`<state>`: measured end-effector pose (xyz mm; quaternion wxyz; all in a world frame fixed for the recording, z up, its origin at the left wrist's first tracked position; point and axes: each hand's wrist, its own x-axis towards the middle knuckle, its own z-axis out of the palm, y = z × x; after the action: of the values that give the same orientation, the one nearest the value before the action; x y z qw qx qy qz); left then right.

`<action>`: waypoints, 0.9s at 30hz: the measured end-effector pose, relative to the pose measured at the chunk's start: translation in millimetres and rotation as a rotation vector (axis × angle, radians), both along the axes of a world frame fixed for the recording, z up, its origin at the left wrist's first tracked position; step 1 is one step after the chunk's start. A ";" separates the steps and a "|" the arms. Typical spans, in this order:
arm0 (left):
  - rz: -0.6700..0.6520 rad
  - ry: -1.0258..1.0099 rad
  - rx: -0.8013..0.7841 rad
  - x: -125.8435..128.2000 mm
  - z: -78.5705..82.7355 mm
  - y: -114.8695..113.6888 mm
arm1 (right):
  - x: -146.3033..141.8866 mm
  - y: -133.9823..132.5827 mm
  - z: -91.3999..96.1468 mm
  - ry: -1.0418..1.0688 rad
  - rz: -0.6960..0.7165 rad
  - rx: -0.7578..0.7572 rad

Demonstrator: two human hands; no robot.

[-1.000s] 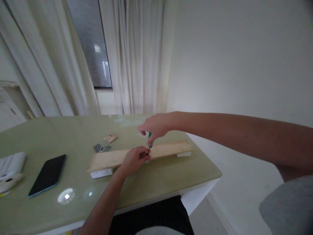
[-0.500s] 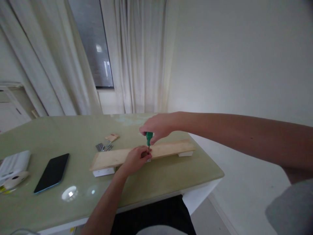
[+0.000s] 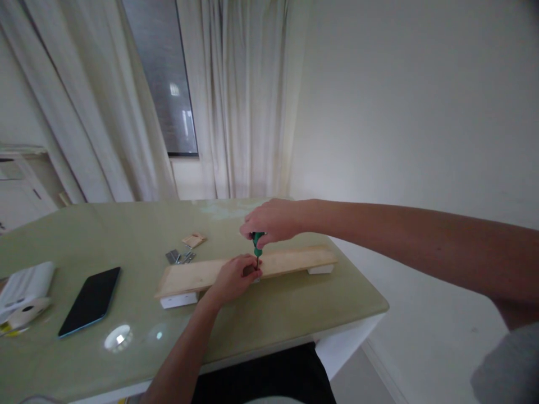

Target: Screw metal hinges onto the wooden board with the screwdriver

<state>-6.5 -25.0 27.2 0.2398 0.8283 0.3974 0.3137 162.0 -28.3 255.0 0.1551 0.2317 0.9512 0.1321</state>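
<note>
Head view: my right hand [image 3: 273, 220] grasps a green-handled screwdriver [image 3: 258, 244], its thin shaft upright over the long, pale wooden board [image 3: 298, 258] on white blocks [image 3: 179, 299], at the table [image 3: 138, 230]'s near right. My left hand [image 3: 234, 278] lies at the board's middle; its grip I cannot tell.

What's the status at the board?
Right hand: gripping green screwdriver, shaft down. Left hand: at wooden board, beside the shaft. Metal parts beyond board, clear of both hands.

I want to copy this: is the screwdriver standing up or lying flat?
Standing up: the right hand holds its green handle on top, and the metal shaft points down toward the board.
</note>
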 end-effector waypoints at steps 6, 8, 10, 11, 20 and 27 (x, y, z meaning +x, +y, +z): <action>-0.011 -0.004 0.006 0.5 2.6 -1.1 | -6.0 -0.2 -9.0 0.014 -0.241 0.156; -0.014 -0.005 0.017 0.8 1.8 -0.8 | -4.5 -0.1 -2.6 -0.014 -0.209 0.043; -0.009 -0.005 0.016 0.7 0.6 -0.1 | -2.6 -0.2 2.6 -0.023 -0.141 -0.030; -0.007 -0.005 0.012 0.5 0.3 0.1 | -2.3 -0.4 2.9 -0.017 -0.123 -0.035; -0.029 -0.002 0.006 0.7 6.8 -2.0 | -4.7 4.9 -4.5 0.026 -0.248 0.018; -0.025 -0.039 -0.008 1.1 2.1 0.7 | -7.7 1.4 -8.4 0.014 -0.210 0.096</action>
<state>-5.5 -24.3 29.3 0.2549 0.8258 0.3837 0.3253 154.3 -26.9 246.6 0.1501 0.3383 0.9153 0.1587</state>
